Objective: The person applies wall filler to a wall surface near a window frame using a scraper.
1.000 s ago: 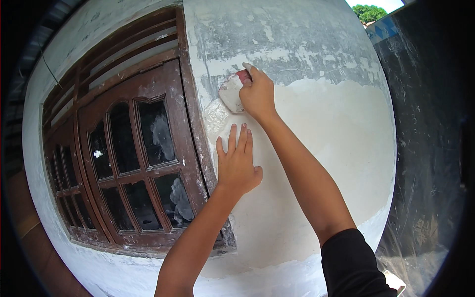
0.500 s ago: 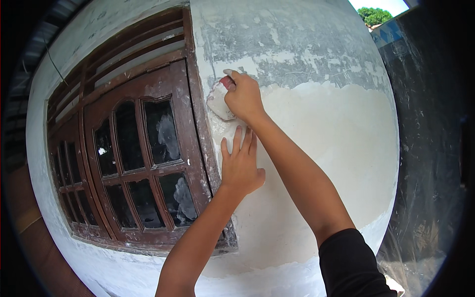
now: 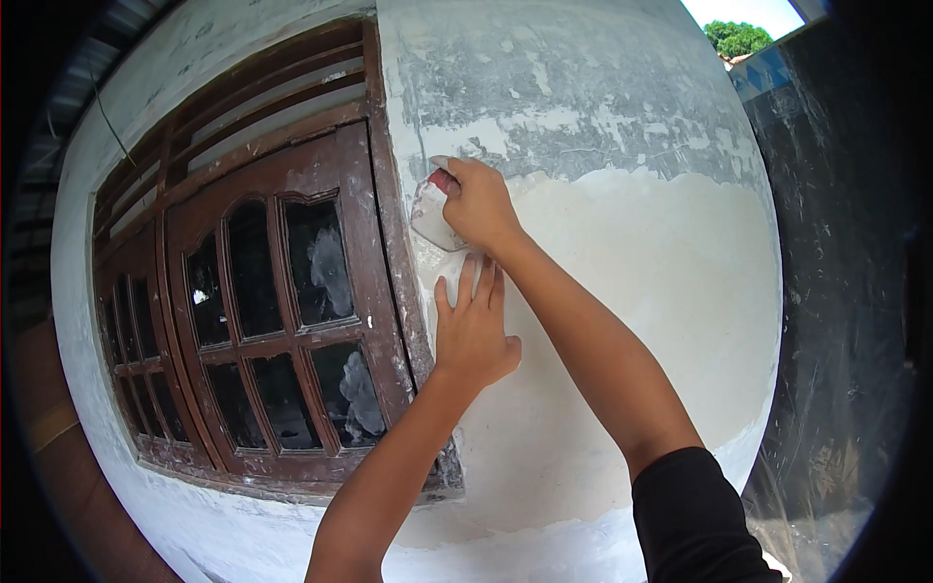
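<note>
A putty knife [image 3: 435,216] with a red grip and a pale, plaster-smeared blade is in my right hand [image 3: 483,206], whose fingers are wrapped round it. Its blade lies against the wall, close beside the upper right part of the window frame. Just below, my left hand [image 3: 473,330] rests flat on the wall with its fingers spread upward, holding nothing. Around both hands the wall bears a broad patch of smooth cream filler [image 3: 641,321]. Above that patch shows rough grey wall [image 3: 583,87] with flaked white spots.
To the left, a brown wooden window [image 3: 282,291] with dark panes and slatted vents is set into the wall; its frame edge [image 3: 403,262] runs near my hands. A dark wall or panel [image 3: 836,243] stands at the right. A thin wire [image 3: 112,117] hangs at the upper left.
My right hand and the putty knife have slid slightly down the wall. My left hand has hardly moved.
</note>
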The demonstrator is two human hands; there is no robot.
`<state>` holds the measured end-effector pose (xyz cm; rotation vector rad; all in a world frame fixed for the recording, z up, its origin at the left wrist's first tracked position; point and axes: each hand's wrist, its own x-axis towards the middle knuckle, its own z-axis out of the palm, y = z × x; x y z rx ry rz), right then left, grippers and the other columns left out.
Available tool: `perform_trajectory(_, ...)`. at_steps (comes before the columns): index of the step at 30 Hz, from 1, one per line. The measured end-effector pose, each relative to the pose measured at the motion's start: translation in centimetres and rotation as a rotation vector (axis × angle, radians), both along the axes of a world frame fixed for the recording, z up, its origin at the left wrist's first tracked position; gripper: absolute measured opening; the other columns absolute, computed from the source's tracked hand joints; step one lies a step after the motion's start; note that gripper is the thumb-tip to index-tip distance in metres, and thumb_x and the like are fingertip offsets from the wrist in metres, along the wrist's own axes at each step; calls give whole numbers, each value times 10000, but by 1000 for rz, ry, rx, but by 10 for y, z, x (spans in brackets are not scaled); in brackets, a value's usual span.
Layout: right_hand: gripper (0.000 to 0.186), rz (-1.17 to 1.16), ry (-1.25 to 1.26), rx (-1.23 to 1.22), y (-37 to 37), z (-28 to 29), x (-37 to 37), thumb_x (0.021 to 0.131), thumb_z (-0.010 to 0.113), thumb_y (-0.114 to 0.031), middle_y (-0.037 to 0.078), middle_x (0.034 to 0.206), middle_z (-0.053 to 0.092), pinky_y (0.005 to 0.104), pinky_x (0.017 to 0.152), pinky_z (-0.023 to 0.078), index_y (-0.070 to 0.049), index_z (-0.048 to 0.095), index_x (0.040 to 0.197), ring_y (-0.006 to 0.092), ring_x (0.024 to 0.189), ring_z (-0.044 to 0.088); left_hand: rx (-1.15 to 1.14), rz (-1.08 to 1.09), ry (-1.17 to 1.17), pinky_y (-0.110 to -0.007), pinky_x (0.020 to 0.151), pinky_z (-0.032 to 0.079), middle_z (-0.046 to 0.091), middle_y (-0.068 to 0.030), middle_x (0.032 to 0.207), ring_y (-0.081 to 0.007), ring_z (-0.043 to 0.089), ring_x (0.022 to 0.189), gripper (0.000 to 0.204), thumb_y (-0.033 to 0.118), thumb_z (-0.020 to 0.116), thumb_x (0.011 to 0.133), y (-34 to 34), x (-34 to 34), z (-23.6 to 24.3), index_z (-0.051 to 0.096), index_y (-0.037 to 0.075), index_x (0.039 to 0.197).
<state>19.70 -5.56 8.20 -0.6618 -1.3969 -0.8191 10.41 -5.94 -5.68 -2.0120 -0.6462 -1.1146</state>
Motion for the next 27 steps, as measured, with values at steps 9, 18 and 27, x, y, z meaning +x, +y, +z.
perform_trajectory(9, 390, -47, 514, 216, -19, 10, 94, 778, 522, -48, 242, 963, 656, 465, 833, 478, -12, 655, 1143, 404, 931, 628, 31, -4, 0, -611, 1089, 148, 280, -167, 1529, -340, 190, 1433, 896, 206, 671, 620, 2, 1, -4, 345, -56, 1413)
perform_trajectory(18, 403, 31, 436, -19, -11, -5, 70, 804, 497, -5, 236, 1074, 670, 351, 896, 486, -19, 642, 1180, 336, 1004, 655, 10, 23, 2, -607, 1095, 133, 254, -160, 1542, -338, 177, 1438, 908, 217, 674, 628, -1, 3, -1, 329, -54, 1422)
perform_trajectory(27, 384, -37, 469, 154, -47, -44, 117, 833, 513, -11, 220, 1068, 667, 391, 887, 479, 2, 612, 1204, 348, 989, 644, 9, -41, -40, -602, 1103, 101, 257, -164, 1534, -335, 152, 1440, 840, 201, 623, 675, 3, 6, -8, 328, -44, 1422)
